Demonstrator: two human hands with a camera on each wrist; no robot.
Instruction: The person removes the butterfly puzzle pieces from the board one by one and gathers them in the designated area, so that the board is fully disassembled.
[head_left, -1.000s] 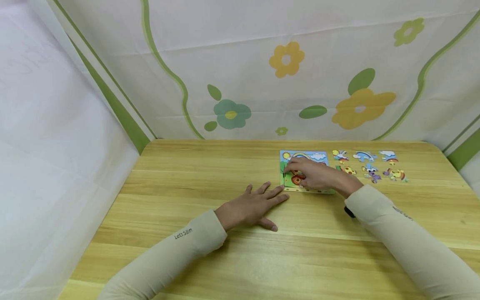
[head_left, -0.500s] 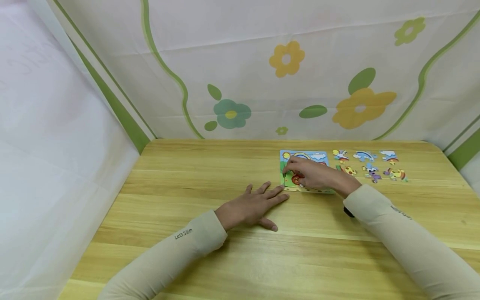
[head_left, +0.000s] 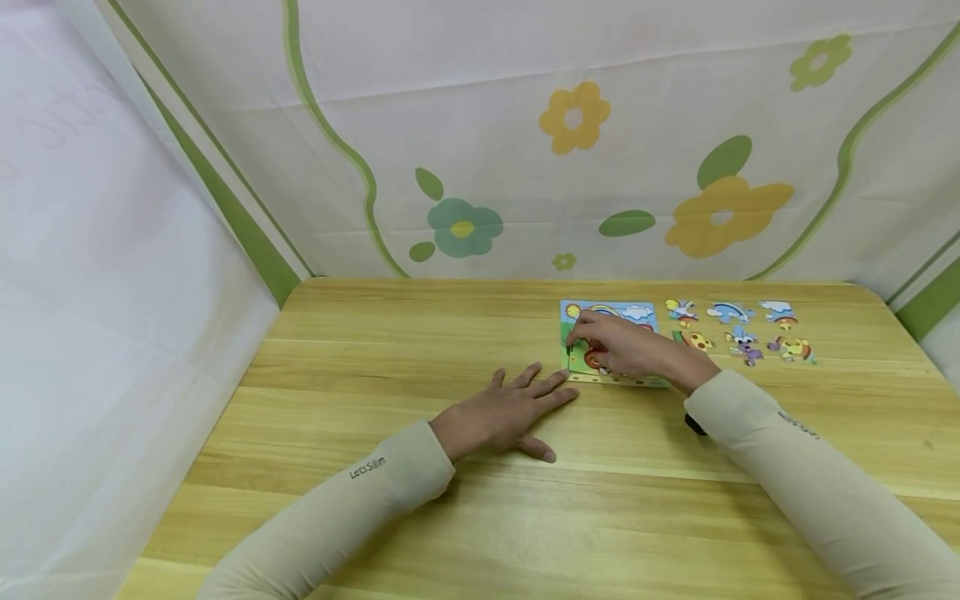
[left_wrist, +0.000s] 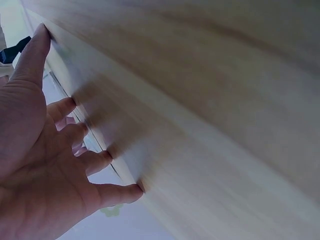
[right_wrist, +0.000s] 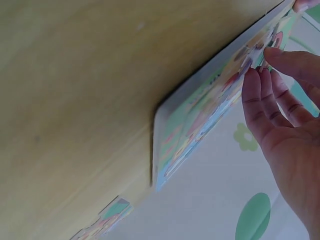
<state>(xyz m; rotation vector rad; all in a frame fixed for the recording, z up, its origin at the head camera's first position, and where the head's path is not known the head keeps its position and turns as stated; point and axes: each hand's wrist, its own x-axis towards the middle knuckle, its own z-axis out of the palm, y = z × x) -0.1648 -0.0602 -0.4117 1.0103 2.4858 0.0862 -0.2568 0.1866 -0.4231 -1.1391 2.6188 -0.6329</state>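
Observation:
A picture puzzle board (head_left: 572, 365) with a sun, a rainbow and a cloud lies flat near the table's far side. Over its left half, my right hand (head_left: 626, 343) bends its fingers down. In the right wrist view, thumb and fingertips (right_wrist: 254, 82) pinch a small puzzle piece (right_wrist: 262, 64) at the board's surface; most of that piece is hidden. My left hand (head_left: 506, 414) rests spread on the table, its fingertips by the board's lower left corner. Only fingertips touch the wood in the left wrist view, where the hand (left_wrist: 60, 165) holds nothing.
Several loose puzzle pieces lie in two rows right of the board, among them a rainbow piece (head_left: 729, 312), a cloud piece (head_left: 778, 313) and a purple-and-blue piece (head_left: 744, 345). A flowered white cloth (head_left: 465, 125) hangs behind the wooden table (head_left: 405, 333).
My right hand and forearm have shifted very slightly left over the board, with the fingers still at its left half. The left hand and the loose pieces have stayed put.

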